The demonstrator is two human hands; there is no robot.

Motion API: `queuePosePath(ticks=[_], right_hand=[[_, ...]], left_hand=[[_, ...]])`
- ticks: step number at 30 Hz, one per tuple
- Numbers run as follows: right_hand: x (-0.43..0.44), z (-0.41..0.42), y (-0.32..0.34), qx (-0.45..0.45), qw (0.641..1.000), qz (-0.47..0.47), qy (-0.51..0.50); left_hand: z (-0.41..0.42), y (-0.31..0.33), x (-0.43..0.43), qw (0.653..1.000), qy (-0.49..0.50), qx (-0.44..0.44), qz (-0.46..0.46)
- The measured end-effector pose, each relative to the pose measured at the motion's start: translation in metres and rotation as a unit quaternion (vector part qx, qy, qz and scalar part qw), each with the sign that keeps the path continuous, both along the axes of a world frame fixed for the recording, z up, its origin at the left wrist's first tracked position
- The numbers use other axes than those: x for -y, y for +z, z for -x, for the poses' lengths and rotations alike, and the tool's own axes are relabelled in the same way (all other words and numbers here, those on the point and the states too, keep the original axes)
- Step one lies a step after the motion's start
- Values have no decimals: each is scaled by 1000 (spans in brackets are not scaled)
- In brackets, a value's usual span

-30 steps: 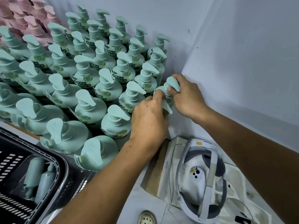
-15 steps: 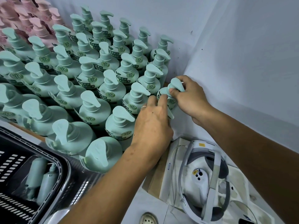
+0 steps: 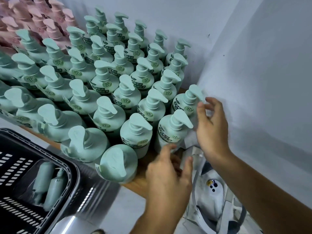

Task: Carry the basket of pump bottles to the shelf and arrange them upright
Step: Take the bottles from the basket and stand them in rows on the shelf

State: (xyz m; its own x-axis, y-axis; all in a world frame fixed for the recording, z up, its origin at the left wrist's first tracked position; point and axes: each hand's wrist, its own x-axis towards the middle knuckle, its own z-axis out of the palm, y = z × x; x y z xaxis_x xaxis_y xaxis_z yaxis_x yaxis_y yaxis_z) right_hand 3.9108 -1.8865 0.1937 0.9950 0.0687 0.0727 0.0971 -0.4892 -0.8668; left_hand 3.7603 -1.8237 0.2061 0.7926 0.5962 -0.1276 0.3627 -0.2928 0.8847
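The one camera rides on my head and looks forward and steeply down, so the green pump bottles (image 3: pixel 108 115) show mostly their pump heads and shoulders. It sits close: my left hand (image 3: pixel 168 176) comes in from 6 o'clock and my right hand (image 3: pixel 211 130) from 4 o'clock, forearms filling the lower right. The wide lens fans the rows outward toward 9 and 11 o'clock. The wall corner (image 3: pixel 209 53) climbs toward 1 o'clock, and the frame edge cuts the black basket (image 3: pixel 74 168) at 8 o'clock.
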Motion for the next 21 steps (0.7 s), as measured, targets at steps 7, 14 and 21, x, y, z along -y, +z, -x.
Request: queuePosePath(ticks=[7,14,21], right_hand=[[-18,13,-30,-249,958,-135,40],[-22,4,-52,-264,958,-111,23],[-20,-9,-63,-236,965,-111,36]], left_hand=[[-32,-63,0,990,58,-112,66],[-45,-81,-11,993,42,-114,10],[-50,-89,-11,994,49,-90,-22]])
